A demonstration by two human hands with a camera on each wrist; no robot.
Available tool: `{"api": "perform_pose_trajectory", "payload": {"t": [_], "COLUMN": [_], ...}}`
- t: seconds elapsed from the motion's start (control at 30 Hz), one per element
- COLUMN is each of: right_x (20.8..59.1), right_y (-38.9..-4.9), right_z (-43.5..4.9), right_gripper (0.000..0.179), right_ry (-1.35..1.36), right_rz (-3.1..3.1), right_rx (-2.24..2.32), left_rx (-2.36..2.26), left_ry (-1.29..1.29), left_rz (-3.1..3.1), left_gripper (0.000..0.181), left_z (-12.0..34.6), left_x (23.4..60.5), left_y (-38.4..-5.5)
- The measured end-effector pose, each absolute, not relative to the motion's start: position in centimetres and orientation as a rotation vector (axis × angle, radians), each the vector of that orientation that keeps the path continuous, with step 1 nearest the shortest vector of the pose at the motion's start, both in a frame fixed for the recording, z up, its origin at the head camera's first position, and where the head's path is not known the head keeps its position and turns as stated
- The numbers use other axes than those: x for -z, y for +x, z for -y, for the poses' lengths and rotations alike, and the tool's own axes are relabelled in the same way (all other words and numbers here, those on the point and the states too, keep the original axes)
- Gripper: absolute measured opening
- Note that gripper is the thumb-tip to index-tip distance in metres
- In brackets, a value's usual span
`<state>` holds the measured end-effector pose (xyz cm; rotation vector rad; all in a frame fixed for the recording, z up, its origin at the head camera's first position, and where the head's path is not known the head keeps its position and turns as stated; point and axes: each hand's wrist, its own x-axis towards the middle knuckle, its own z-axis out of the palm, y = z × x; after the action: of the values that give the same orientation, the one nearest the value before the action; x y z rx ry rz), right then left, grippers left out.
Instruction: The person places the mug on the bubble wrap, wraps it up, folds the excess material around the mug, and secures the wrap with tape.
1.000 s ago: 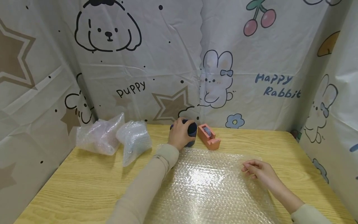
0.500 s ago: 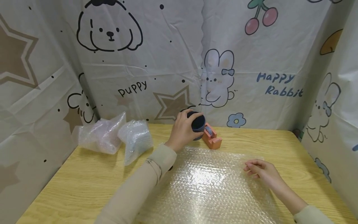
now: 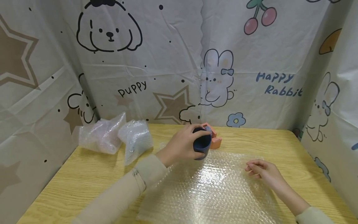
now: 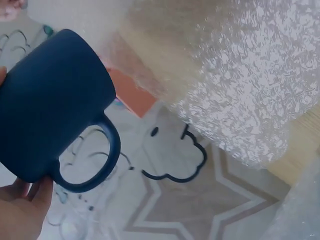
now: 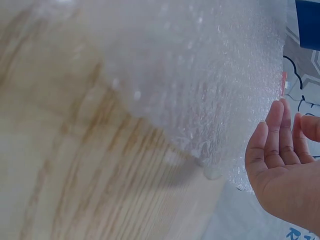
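Observation:
My left hand (image 3: 181,143) grips a dark blue mug (image 3: 202,143) around its rim, fingers over the top side and thumb below. The mug is tilted, its mouth facing me, over the far edge of a sheet of bubble wrap (image 3: 212,189) spread on the table. In the left wrist view the handle (image 4: 111,160) of the mug sticks out free of the fingers. Near the right far corner of the sheet hovers my right hand (image 3: 264,171), its fingers loosely bent. Nothing shows between those fingers in the right wrist view.
An orange tape dispenser (image 3: 215,143) stands just behind the mug, partly hidden by it. Two bubble-wrapped bundles, a pinkish one (image 3: 102,137) and a clear one (image 3: 135,138), lie at the back left of the wooden table (image 3: 70,186). Printed cloth hangs around three sides.
My left hand has lifted the mug from beside the tape dispenser and carried it right and toward me, over the wrap, tilting it. The right hand has hardly moved.

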<state>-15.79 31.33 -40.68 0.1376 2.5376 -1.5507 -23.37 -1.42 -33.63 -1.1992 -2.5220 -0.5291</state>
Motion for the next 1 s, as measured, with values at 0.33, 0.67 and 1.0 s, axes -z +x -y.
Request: {"api": "perform_pose_trajectory", "payload": {"t": [0.33,0.67,1.0], "right_x": [40.8,41.2,41.2], "right_y": [-15.6,-15.5,-15.1], "right_z": [-31.7,-31.8,-31.8], "right_gripper": [0.031,0.031,0.033], "right_ry": [0.130,0.149,0.165], "right_rz": [-2.529,-2.549,-2.548], "right_rx": [1.563,1.559,1.554], "left_rx": [0.387,0.240,0.131], "left_ry": [-1.610,-1.817,-1.917], "left_rz": [2.413,2.435,2.504], "left_gripper": [0.073,0.069,0.066], "left_z": [0.5,-1.0,-1.9], "left_x": [33.4,34.7,35.8], "left_y": [-20.7,-19.0,-17.8]}}
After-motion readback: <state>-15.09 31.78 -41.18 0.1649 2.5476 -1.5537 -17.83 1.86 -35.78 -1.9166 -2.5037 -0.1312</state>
